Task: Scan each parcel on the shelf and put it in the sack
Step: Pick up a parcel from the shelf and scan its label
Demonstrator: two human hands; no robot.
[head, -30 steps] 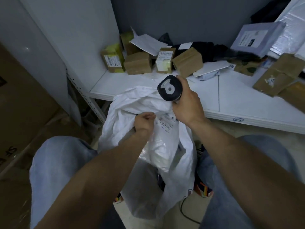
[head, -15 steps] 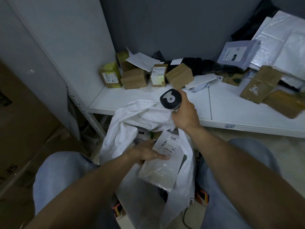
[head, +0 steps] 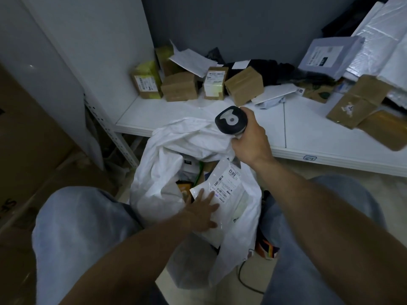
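The right hand (head: 248,142) has its grip closed around a black scanner (head: 231,122), whose round head with a pale mark faces the camera; the same hand also pinches the far right edge of the sack (head: 154,186) and holds its mouth up. The left hand (head: 203,211) lies flat, fingers spread and grip open, pressing on a white mailer (head: 229,194) that rests in the sack mouth. The mailer's label, with barcodes and the number 6813, faces up just beyond the fingertips. Deeper in the sack, to the left of the mailer, other parcels show, among them something orange and a green cord; they are too dark to make out further. The sack is white plastic, standing on the floor between the person's knees in pale jeans.

Beyond the sack runs a white shelf (head: 308,137). At its far left stand small cartons: a yellow-taped box (head: 146,83), a brown box (head: 179,89), a box with a white label (head: 214,85) and a tilted brown box (head: 244,85). A white envelope (head: 275,95) lies just right of these. Behind them sit loose papers and dark bags. At the far right lie a grey mailer (head: 328,56), silver bubble mailers (head: 383,40) and flat brown packets (head: 356,102). A large carton (head: 26,133) stands on the left.
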